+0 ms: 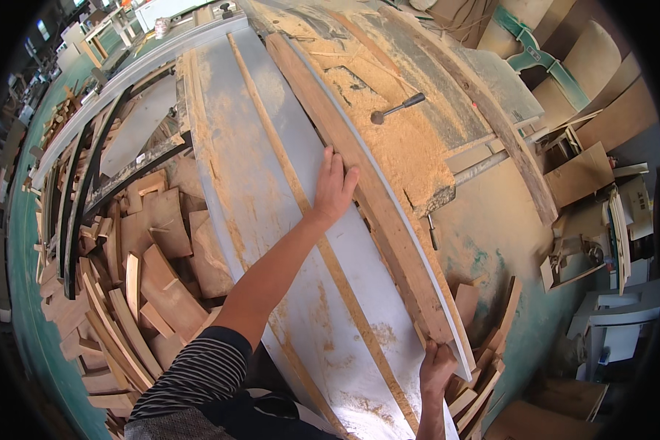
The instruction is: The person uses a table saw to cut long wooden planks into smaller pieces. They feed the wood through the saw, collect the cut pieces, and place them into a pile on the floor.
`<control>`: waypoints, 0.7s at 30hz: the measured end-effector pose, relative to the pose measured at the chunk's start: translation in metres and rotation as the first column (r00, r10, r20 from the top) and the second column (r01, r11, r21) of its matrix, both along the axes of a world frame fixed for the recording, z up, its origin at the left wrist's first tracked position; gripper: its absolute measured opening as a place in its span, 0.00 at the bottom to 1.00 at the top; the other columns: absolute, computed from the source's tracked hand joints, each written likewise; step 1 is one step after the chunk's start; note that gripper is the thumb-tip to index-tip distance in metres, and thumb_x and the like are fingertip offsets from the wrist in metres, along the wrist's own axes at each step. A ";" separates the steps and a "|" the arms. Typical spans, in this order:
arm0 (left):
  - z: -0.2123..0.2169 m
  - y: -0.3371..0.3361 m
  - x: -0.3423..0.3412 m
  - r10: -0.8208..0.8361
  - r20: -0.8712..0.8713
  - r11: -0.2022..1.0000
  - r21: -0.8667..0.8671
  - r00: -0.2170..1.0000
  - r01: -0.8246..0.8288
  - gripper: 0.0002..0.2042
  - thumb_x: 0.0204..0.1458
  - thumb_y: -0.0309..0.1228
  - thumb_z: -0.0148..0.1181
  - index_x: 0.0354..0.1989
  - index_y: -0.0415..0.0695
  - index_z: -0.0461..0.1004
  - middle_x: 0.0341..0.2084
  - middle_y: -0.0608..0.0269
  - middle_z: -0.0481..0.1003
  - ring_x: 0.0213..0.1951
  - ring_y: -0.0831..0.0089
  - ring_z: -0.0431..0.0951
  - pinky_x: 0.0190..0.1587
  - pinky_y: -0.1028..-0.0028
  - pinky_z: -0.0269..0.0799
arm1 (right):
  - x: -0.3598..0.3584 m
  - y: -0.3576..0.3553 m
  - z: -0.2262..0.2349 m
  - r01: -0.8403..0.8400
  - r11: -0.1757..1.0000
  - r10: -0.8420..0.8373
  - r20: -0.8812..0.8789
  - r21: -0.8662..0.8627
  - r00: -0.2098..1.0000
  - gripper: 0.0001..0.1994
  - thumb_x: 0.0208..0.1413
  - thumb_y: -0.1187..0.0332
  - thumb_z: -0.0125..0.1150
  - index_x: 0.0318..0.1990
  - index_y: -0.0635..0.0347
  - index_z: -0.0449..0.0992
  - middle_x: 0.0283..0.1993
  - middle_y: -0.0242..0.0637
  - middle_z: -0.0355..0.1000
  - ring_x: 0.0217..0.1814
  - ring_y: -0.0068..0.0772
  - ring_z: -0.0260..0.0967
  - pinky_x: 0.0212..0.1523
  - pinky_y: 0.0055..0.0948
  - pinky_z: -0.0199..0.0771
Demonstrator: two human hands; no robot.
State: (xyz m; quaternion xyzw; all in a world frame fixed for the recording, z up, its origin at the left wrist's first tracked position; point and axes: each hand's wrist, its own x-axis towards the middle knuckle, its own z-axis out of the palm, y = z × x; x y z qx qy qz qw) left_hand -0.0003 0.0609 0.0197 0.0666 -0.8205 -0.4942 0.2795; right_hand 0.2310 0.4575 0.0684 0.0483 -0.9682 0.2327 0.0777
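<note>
Long plank (367, 191) lies lengthwise on the saw table (271, 191), along its right edge, running from the far end down to the near corner. Left hand (335, 189) stretched forward, arm in a striped sleeve (198, 374); palm flat, fingers together and extended, pressed against the plank's left side about midway along. Nothing enclosed in it, just pushing contact. Right hand (436, 367) at the plank's near end, fingers curled around the end of the wood; grip looks closed on it, though the fingertips are hidden under the board. Table top pale grey, dusted with sawdust, a thin wooden strip (301, 198) running along its length to the left of the plank. Right of the plank, a heap of sawdust (389, 139) on the machine bed, with a dark-handled lever (397, 108) sticking out of it. A second curved board (484, 110) lies further right, well apart from the plank. Left of the table, on the floor, a large pile of offcuts (139, 271), curved and flat pieces mixed. More offcuts (484, 352) stacked near the right hand, just beside the table's corner. Green floor (535, 293) visible to the right, with boards and a white cabinet (616, 315) beyond.
</note>
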 end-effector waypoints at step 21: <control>-0.011 -0.015 -0.011 0.049 0.064 0.999 0.006 0.997 -0.050 0.27 0.65 0.48 0.46 0.55 0.29 0.62 0.67 0.24 0.53 0.61 0.32 0.61 0.65 0.50 0.58 | -0.007 -0.018 -0.010 -0.001 1.000 0.001 -0.054 0.010 0.999 0.15 0.61 0.70 0.62 0.24 0.72 0.72 0.24 0.58 0.70 0.26 0.65 0.69 0.26 0.50 0.66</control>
